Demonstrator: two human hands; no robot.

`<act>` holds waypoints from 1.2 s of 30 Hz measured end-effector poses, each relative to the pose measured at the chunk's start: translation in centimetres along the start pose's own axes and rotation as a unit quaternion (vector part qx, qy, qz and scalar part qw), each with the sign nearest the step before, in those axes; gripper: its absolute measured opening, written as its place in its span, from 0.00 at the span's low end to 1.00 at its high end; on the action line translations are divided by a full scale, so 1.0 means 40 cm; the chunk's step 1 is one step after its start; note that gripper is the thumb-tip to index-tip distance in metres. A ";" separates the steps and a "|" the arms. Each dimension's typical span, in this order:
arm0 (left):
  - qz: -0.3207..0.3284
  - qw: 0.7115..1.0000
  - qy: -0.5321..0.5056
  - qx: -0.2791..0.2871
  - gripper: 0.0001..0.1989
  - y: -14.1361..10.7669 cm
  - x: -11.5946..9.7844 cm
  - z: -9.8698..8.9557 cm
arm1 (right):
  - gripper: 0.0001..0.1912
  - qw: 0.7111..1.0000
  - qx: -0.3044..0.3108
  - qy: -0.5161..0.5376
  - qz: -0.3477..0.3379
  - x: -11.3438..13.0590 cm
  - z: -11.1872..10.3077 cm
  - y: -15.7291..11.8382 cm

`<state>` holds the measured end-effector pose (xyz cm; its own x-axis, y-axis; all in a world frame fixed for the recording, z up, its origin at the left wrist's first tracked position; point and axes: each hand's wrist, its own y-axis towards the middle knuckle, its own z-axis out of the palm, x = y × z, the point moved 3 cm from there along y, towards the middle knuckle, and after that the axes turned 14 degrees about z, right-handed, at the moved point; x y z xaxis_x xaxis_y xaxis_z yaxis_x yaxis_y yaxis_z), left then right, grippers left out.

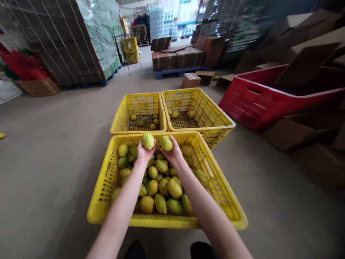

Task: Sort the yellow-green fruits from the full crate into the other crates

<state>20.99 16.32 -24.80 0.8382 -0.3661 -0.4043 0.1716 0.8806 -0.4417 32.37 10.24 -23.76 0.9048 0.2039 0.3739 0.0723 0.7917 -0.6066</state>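
A yellow-green lemon (148,141) rests in my left hand (145,153), with the fingers curled round it from below. My right hand (174,153) grips another lemon (166,143) a little to the right. Both hands are above the far part of a yellow plastic crate (161,224), close together but apart. Many green and yellow lemons (175,188) lie loose inside this crate; my forearms hide some of them.
Behind stand two more yellow crates, the left crate (115,120) and the right crate (215,118), with several lemons at their bottoms. A red crate (248,102) with cardboard is at the right. Strapped cardboard (190,57) lies on a blue pallet (172,73).
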 end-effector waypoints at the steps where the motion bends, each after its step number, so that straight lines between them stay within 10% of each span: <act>1: -0.006 1.000 -0.002 0.002 0.16 0.000 0.010 -0.012 | 0.08 1.000 -0.005 -0.015 0.005 -0.010 -0.006 0.003; 29: -0.035 0.999 -0.019 0.010 0.18 -0.067 -0.002 -0.031 | 0.07 0.998 0.027 0.028 -0.039 -0.026 -0.050 0.024; 33: -0.039 0.999 -0.017 0.032 0.20 -0.076 0.002 -0.030 | 0.12 0.983 0.002 -0.029 -0.182 -0.032 -0.045 0.013; 36: -0.063 0.995 0.007 0.082 0.23 -0.087 0.017 -0.022 | 0.16 0.906 -0.068 -0.158 -0.386 -0.035 -0.028 -0.027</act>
<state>20.53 12.75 -24.25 0.7979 -0.4798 -0.3649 0.3576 0.8641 -0.3542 31.51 8.46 -24.42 0.3974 -0.2085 0.8936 0.7038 0.6942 -0.1510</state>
